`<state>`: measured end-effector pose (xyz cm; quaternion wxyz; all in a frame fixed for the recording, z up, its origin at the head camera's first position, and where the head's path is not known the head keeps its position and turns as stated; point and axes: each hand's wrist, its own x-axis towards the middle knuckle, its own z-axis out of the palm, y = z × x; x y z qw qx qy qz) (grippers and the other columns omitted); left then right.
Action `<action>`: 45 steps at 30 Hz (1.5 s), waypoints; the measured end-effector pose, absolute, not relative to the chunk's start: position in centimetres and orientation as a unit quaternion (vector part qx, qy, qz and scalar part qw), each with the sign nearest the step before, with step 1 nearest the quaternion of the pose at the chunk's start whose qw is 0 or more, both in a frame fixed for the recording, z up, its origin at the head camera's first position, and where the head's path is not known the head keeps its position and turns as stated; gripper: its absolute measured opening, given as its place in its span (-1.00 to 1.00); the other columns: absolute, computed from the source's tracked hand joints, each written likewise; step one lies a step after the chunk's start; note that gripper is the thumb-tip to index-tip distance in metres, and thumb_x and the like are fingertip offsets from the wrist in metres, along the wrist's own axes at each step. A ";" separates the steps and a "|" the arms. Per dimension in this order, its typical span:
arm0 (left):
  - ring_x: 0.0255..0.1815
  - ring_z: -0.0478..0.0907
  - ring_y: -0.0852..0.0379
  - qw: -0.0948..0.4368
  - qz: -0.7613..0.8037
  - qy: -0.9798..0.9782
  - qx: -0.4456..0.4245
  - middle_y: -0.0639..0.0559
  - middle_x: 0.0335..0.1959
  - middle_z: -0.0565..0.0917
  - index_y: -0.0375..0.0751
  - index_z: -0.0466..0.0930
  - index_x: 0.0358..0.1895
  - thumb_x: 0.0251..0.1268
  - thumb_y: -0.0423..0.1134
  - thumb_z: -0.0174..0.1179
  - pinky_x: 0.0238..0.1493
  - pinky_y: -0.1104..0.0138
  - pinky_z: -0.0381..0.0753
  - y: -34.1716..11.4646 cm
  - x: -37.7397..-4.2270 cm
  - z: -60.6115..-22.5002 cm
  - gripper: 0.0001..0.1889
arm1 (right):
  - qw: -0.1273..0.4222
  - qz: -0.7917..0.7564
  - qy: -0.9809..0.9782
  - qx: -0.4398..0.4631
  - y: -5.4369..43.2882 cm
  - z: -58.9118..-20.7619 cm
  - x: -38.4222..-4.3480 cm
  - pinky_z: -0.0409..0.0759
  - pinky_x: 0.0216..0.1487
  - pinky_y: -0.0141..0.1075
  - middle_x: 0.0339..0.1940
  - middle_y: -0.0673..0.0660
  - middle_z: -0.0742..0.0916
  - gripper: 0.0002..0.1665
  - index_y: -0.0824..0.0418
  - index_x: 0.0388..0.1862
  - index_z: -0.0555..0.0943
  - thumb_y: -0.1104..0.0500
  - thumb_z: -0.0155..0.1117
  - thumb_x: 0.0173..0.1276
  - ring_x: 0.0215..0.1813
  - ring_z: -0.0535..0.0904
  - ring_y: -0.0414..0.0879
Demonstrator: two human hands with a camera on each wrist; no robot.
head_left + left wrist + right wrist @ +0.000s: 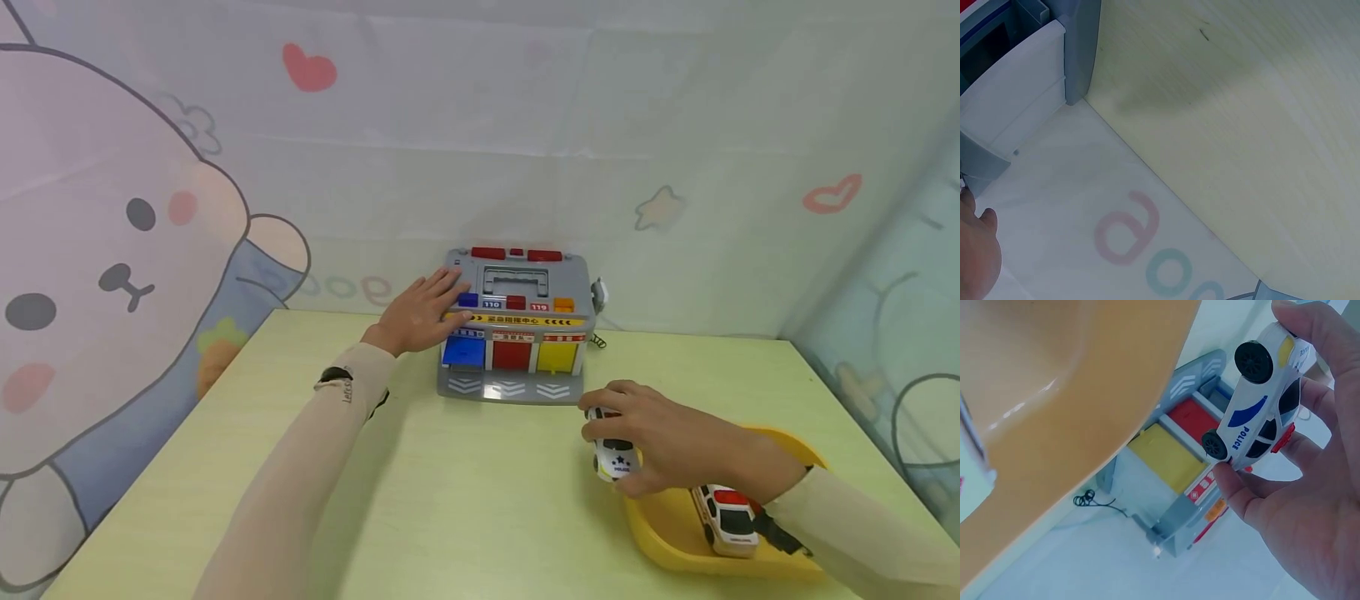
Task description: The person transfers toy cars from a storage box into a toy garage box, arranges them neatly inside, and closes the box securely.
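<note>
With straight fingers, my left hand (420,315) rests on the top left corner of a grey toy emergency station (509,388). Its blue door (465,353) is swung out, while the red door (512,355) and yellow door (556,357) hang down. In the left wrist view only part of the left hand (979,253) shows, near the station's side wall (1022,94). My right hand (675,437) grips a white toy police car (622,463) by its ends, right at the yellow tray's left rim. The right wrist view shows the car's side, wheels and red roof light.
The yellow tray (660,557) stands at the right of the table (465,500). Inside it lies another white toy car (732,523) with a red roof light, partly under my right forearm. A coiled black cord (1088,499) lies beside the station. A printed cloth backdrop (450,167) hangs behind.
</note>
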<state>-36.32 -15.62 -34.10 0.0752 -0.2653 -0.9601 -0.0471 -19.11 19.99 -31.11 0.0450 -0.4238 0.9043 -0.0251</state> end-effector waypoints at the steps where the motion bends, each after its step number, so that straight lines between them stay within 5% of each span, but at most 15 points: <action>1: 0.70 -0.24 -0.06 0.076 -0.047 -0.960 -0.266 -0.04 0.68 -0.10 -0.01 0.01 0.62 0.55 0.24 -0.26 0.65 0.01 -0.13 -15.6 -36.3 -34.1 -0.29 | 0.044 -0.025 0.904 -0.425 19.8 -31.1 -19.2 0.57 0.22 0.10 0.38 0.05 0.52 -0.50 -0.17 0.09 0.61 -0.02 0.44 0.12 0.33 0.38 0.12; 22: 0.70 -0.24 -0.04 0.081 -0.050 -0.960 -0.263 -0.03 0.68 -0.10 -0.01 0.01 0.62 0.54 0.24 -0.25 0.66 0.03 -0.16 -15.6 -36.3 -34.1 -0.28 | 0.064 -0.029 0.892 -0.446 15.3 -32.8 -21.6 0.46 0.35 0.18 0.42 0.08 0.49 -0.48 -0.14 0.16 0.61 -0.04 0.43 0.17 0.43 0.32 0.21; 45: 0.70 -0.23 -0.03 0.089 -0.049 -0.960 -0.260 -0.02 0.68 -0.09 -0.01 0.03 0.62 0.55 0.24 -0.25 0.66 0.04 -0.17 -15.6 -36.1 -34.4 -0.29 | 0.043 0.017 0.882 -0.469 11.3 -34.5 -23.7 0.49 0.31 0.05 0.44 0.09 0.49 -0.40 -0.10 0.21 0.62 -0.11 0.47 0.17 0.32 0.39 0.11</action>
